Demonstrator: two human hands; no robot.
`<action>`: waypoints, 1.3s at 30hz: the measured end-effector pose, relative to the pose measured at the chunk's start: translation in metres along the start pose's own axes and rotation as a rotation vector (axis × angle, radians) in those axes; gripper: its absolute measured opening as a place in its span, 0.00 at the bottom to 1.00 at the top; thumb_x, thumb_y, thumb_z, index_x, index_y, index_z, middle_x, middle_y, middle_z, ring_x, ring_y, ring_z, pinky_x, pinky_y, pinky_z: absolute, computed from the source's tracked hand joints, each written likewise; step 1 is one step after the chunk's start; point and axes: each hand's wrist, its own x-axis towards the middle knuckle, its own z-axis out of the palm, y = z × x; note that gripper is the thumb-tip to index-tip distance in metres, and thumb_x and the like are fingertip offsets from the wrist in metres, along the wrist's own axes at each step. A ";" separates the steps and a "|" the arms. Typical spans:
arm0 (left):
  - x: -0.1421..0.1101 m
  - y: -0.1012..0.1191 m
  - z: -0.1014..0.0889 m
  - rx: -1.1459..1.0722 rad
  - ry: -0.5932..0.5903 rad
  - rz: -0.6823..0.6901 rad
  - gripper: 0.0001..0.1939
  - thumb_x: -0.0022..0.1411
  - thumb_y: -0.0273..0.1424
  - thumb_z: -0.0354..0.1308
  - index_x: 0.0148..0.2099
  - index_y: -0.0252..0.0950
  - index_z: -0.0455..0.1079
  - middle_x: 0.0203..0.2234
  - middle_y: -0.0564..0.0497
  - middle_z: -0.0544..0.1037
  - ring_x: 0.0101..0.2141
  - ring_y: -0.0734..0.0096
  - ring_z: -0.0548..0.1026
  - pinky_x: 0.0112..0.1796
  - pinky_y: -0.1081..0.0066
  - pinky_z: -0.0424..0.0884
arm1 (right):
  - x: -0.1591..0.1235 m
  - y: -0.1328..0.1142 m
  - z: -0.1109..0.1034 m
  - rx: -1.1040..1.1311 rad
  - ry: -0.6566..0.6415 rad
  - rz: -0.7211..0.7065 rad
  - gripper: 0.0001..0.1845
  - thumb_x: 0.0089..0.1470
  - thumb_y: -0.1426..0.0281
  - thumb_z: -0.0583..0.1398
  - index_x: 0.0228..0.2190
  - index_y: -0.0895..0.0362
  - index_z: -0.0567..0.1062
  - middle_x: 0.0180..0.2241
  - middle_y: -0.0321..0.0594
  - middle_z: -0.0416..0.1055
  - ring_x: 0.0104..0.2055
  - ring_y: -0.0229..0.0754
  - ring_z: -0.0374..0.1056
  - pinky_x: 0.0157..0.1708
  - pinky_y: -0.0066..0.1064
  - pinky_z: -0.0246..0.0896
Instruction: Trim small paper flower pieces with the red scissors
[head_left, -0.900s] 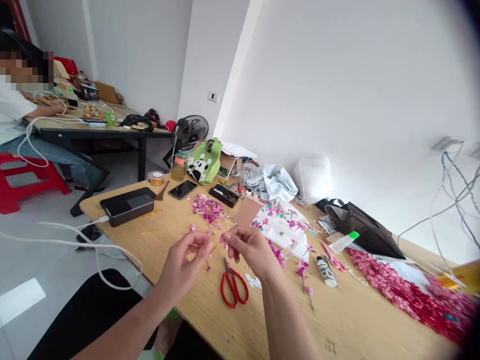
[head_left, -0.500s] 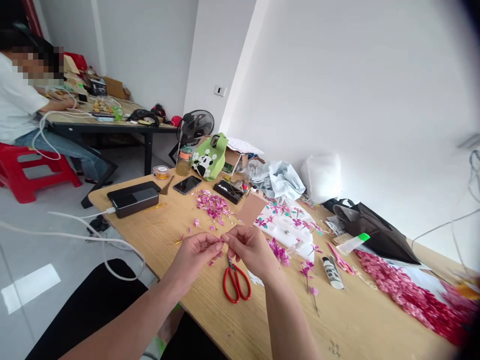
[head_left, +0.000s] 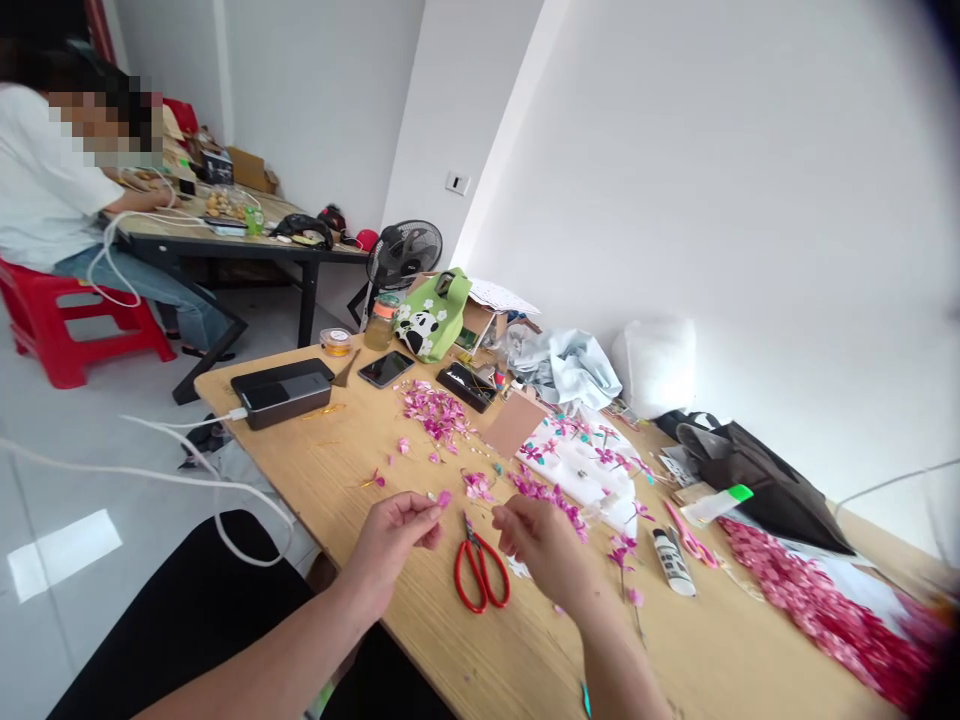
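Honestly nothing here is readable. The white tube with the black band (head_left: 671, 561) near the desk's (head_left: 352, 450) right half has some print on it, but it's too small to make out. The green bag (head_left: 437, 318) by the far edge only shows a panda picture, no words. The phone (head_left: 385, 368) screen is dark.

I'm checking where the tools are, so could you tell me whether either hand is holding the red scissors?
No, the red scissors lie flat on the table between the left hand and the right hand.
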 end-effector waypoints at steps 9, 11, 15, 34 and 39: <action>0.012 -0.009 -0.004 0.007 0.022 -0.016 0.15 0.46 0.40 0.65 0.21 0.34 0.70 0.16 0.54 0.70 0.24 0.71 0.68 0.32 0.71 0.65 | -0.010 0.008 0.061 -0.388 0.016 0.161 0.07 0.55 0.77 0.56 0.30 0.61 0.74 0.32 0.50 0.75 0.35 0.50 0.72 0.31 0.32 0.59; 0.013 -0.008 -0.005 0.021 0.026 -0.003 0.15 0.46 0.40 0.65 0.20 0.34 0.69 0.16 0.54 0.70 0.24 0.71 0.68 0.32 0.71 0.65 | -0.008 0.011 0.065 -0.421 0.029 0.184 0.06 0.54 0.78 0.56 0.32 0.63 0.74 0.33 0.51 0.74 0.36 0.51 0.72 0.32 0.33 0.59; 0.014 -0.008 -0.008 0.042 0.030 0.025 0.15 0.47 0.40 0.65 0.20 0.34 0.69 0.16 0.54 0.70 0.23 0.71 0.68 0.33 0.70 0.66 | -0.006 0.017 0.069 -0.443 0.043 0.212 0.06 0.54 0.77 0.56 0.32 0.64 0.74 0.33 0.54 0.74 0.37 0.53 0.73 0.32 0.34 0.59; 0.020 -0.015 -0.011 0.033 0.017 0.050 0.14 0.47 0.41 0.66 0.25 0.34 0.73 0.18 0.53 0.72 0.25 0.71 0.69 0.32 0.71 0.64 | -0.013 0.035 0.030 1.203 0.005 0.085 0.18 0.43 0.59 0.68 0.29 0.59 0.72 0.21 0.39 0.72 0.21 0.39 0.67 0.23 0.27 0.60; 0.017 -0.015 -0.011 0.038 0.008 0.039 0.14 0.47 0.40 0.65 0.26 0.33 0.73 0.19 0.52 0.73 0.25 0.71 0.69 0.33 0.70 0.65 | 0.000 0.017 0.047 1.531 -0.027 -0.014 0.15 0.44 0.63 0.70 0.30 0.60 0.75 0.23 0.37 0.70 0.22 0.32 0.61 0.23 0.22 0.55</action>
